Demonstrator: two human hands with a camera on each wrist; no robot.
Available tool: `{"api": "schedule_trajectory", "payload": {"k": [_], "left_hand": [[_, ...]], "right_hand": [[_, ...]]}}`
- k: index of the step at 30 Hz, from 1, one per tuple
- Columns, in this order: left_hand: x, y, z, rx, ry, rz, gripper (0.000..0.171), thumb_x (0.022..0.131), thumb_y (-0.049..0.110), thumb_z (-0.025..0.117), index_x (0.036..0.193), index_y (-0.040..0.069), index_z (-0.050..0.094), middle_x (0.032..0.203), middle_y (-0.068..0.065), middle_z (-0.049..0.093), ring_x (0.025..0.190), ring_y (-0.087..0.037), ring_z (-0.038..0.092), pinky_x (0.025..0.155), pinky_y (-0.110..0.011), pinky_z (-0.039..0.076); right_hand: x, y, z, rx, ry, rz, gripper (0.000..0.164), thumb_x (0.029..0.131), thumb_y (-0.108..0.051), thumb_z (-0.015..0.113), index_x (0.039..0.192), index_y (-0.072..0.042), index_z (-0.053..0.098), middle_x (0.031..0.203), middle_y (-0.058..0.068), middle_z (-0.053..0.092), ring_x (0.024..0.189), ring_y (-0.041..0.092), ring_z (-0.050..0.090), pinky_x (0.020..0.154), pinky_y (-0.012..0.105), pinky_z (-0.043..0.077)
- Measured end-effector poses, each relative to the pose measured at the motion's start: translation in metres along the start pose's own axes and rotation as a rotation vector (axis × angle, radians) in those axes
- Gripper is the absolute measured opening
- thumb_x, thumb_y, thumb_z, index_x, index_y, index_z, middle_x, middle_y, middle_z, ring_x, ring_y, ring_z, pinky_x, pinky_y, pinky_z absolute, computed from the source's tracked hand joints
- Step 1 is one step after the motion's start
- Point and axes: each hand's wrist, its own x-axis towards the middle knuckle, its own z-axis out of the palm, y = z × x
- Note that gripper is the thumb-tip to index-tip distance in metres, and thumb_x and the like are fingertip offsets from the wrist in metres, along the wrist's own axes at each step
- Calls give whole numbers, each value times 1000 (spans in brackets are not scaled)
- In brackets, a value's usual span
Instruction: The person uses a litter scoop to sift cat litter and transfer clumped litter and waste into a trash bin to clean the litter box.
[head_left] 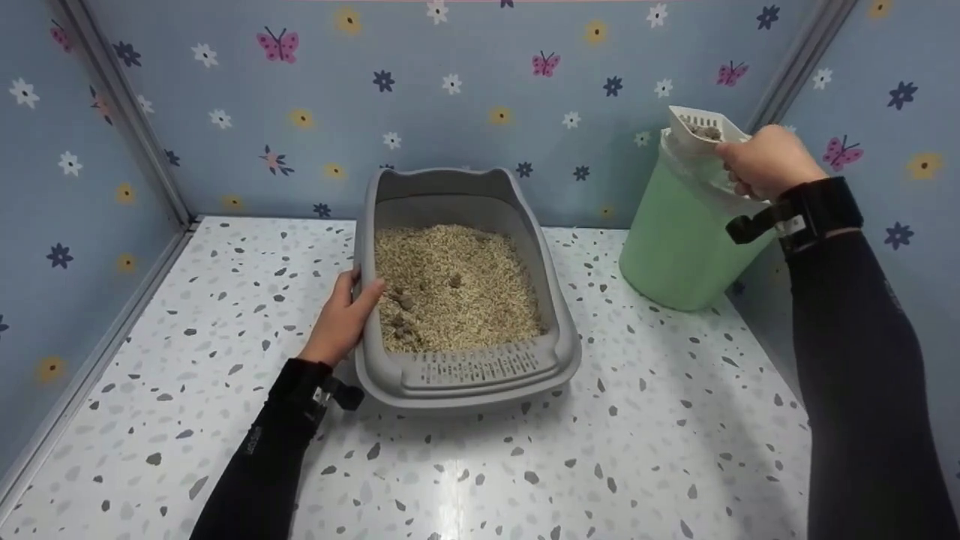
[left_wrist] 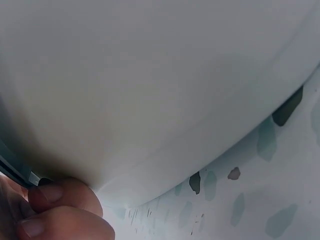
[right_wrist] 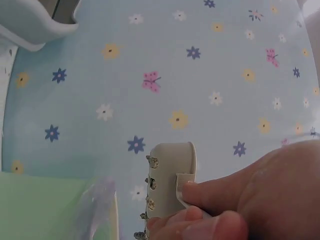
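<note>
On the left, my left hand (head_left: 337,322) grips the side of a grey litter box (head_left: 469,399), its thumb over the rim. The left wrist view has its curled fingertips (left_wrist: 70,220) against the box's pale outer wall (left_wrist: 160,100). Tan granular litter (head_left: 472,292) fills the box, with several dark clumps (head_left: 405,300) near its left side. My right hand (head_left: 776,161) holds a white slotted litter scoop (head_left: 684,139) by its handle, over the mouth of a green bin (head_left: 686,240). Greyish clumps lie in the scoop, and some poke through its slots in the right wrist view.
A clear plastic liner (head_left: 701,171) folds over the bin's rim. Flowered blue panels (head_left: 450,112) close off the back and both sides. The box and bin stand on a white speckled surface (head_left: 637,450), the bin near the back right corner.
</note>
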Motion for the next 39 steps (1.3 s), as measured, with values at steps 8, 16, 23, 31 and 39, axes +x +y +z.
{"api": "schedule_trajectory", "payload": {"k": [8, 16, 23, 31, 39], "left_hand": [[2, -1, 1, 11, 20, 0, 89, 113, 67, 52, 177, 13, 23, 174, -24, 35, 145, -41, 47, 120, -58, 37], [3, -3, 2, 24, 35, -9, 92, 110, 72, 52, 176, 14, 25, 167, -25, 41, 139, -41, 50, 118, -56, 39], [0, -1, 0, 28, 14, -12, 92, 112, 71, 50, 178, 14, 20, 176, -24, 31, 152, -44, 44, 124, -61, 36], [0, 0, 1, 30, 18, -20, 96, 109, 75, 51, 178, 16, 20, 178, -22, 30, 156, -42, 41, 126, -61, 34], [1, 0, 1, 37, 30, -20, 95, 109, 75, 51, 178, 15, 21, 178, -22, 31, 156, -42, 41, 127, -61, 34]], "right_hand": [[14, 35, -6, -66, 75, 8, 37, 115, -32, 53, 96, -1, 61, 60, -4, 56, 49, 9, 48, 46, 29, 43], [22, 46, 0, -137, 103, 12, 48, 114, -30, 55, 69, -12, 53, 56, -6, 46, 47, 10, 45, 45, 29, 41], [23, 46, 2, -256, 154, -55, 41, 111, -32, 58, 86, 0, 58, 68, 3, 55, 53, 17, 53, 48, 30, 46], [23, 50, 4, -357, 215, -79, 32, 102, -24, 55, 85, 3, 63, 71, 11, 63, 62, 28, 58, 55, 34, 46], [21, 52, 5, -468, 260, -57, 33, 100, -24, 57, 73, -6, 50, 83, 21, 59, 77, 40, 56, 59, 47, 46]]}}
